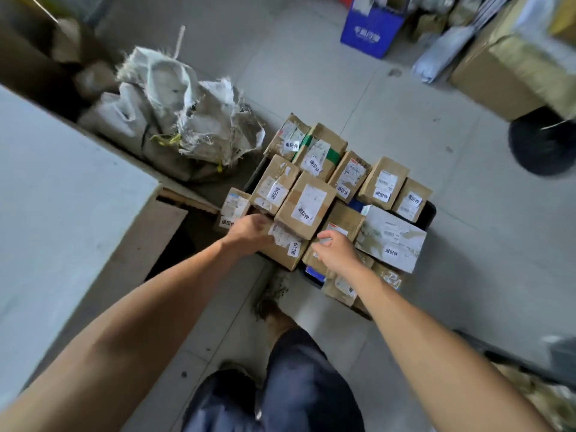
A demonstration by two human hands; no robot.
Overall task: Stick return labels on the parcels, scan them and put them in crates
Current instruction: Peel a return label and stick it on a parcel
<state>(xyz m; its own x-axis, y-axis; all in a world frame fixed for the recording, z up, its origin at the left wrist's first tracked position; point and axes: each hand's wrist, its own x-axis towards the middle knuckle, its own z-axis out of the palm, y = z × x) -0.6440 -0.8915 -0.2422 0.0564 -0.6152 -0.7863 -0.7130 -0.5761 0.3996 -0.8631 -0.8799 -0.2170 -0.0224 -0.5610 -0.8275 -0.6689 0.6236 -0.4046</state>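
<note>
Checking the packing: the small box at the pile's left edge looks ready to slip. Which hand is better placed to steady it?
Probably the left hand. It sits right beside the small box, while the right hand rests on parcels nearer the middle of the crate and would have to cross over.

The person's two forearms are bare from elbow to wrist, with no sleeves, watch, or gloves visible; the left hand point(249, 233) and the right hand point(335, 251) appear at frame centre. The legs at the lower centre of the frame are covered by dark navy-blue trousers point(299, 385) of a smooth fabric with lighter sheen patches. One foot, just below frame centre, wears a worn grey-brown shoe point(271, 296) with a mottled upper.
</note>
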